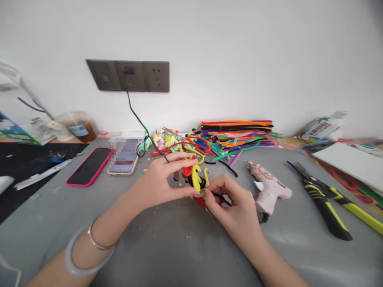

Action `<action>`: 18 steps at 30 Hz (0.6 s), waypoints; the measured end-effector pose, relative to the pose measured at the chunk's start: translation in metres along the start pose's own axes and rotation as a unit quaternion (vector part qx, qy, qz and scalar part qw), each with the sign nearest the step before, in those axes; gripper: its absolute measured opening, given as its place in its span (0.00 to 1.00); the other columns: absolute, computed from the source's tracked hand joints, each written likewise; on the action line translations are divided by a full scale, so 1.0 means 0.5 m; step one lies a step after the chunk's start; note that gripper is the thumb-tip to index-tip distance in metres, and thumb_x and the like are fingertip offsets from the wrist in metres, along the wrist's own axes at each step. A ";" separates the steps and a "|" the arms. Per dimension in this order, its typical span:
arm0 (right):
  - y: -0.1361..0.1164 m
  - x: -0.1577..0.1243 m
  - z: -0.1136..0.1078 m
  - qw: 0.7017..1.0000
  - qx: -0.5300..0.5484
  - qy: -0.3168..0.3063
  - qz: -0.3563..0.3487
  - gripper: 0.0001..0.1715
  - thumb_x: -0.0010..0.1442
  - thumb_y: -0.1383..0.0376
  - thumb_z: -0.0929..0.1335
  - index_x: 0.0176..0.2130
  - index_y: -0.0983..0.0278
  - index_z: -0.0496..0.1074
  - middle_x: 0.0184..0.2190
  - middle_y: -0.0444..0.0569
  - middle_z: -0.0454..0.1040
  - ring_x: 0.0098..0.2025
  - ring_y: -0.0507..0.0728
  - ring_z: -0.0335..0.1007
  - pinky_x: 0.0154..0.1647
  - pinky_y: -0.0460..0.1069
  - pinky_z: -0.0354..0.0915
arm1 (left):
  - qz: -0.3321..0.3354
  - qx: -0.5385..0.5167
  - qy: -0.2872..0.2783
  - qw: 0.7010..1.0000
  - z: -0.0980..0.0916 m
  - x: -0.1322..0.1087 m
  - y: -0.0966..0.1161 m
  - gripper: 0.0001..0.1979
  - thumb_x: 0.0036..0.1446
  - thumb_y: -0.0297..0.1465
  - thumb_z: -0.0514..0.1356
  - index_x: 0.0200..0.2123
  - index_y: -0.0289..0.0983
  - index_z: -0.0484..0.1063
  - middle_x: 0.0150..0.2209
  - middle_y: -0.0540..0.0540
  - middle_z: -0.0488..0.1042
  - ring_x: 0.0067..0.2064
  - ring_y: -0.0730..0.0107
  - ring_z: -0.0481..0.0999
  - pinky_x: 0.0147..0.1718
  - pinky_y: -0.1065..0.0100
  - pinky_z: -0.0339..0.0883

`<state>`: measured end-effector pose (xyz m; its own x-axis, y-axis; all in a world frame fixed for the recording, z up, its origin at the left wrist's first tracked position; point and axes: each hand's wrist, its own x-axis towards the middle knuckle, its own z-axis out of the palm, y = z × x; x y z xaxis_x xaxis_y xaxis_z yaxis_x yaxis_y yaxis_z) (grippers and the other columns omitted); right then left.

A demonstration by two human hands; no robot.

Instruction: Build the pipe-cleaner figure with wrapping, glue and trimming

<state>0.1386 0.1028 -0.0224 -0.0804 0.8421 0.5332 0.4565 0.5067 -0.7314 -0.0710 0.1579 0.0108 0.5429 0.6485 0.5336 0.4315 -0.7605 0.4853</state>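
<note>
Pink-cased phone (89, 166) lies far left of the glue gun (269, 191); nearer it, left hand (161, 178), grip half spread, holds red-and-yellow craft piece (196, 179); just left, right hand (235, 199), grip pinched, holds black stem (220, 196); pliers (317, 201) lie right

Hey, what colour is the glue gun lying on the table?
The glue gun is pale pink; it shows best in the head view.

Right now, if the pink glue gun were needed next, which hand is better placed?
Probably the right hand: the pink glue gun lies just to its right, while the left hand is farther off, across the yellow-and-red piece. Both are busy there.
</note>
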 end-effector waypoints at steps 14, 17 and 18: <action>0.000 -0.007 -0.006 0.998 -0.029 -0.003 -0.055 0.12 0.62 0.74 0.67 0.30 0.59 0.65 0.22 0.36 0.65 0.22 0.47 0.59 0.23 0.40 0.60 | -0.033 -0.060 0.040 0.997 0.022 -0.003 0.013 0.28 0.52 0.42 0.74 0.54 0.37 0.79 0.56 0.36 0.79 0.53 0.53 0.83 0.53 0.58 0.78; -0.001 -0.010 -0.006 0.998 -0.034 0.005 -0.060 0.13 0.62 0.74 0.68 0.30 0.59 0.65 0.22 0.36 0.65 0.22 0.47 0.59 0.23 0.40 0.60 | -0.041 -0.068 0.040 0.996 0.024 -0.003 0.015 0.28 0.52 0.41 0.74 0.54 0.36 0.79 0.56 0.36 0.79 0.48 0.56 0.84 0.49 0.59 0.80; -0.001 -0.011 -0.006 0.997 -0.039 0.010 -0.066 0.12 0.62 0.74 0.68 0.31 0.59 0.66 0.22 0.36 0.65 0.22 0.47 0.59 0.23 0.40 0.60 | -0.045 -0.071 0.040 0.996 0.025 -0.002 0.016 0.27 0.52 0.41 0.74 0.54 0.36 0.80 0.56 0.36 0.79 0.46 0.58 0.85 0.47 0.60 0.80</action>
<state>0.1415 0.0973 -0.0237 -0.1263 0.7649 0.6316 0.5111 0.5959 -0.6194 -0.0594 0.1507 0.0054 0.4445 0.7194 0.5338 0.3673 -0.6899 0.6238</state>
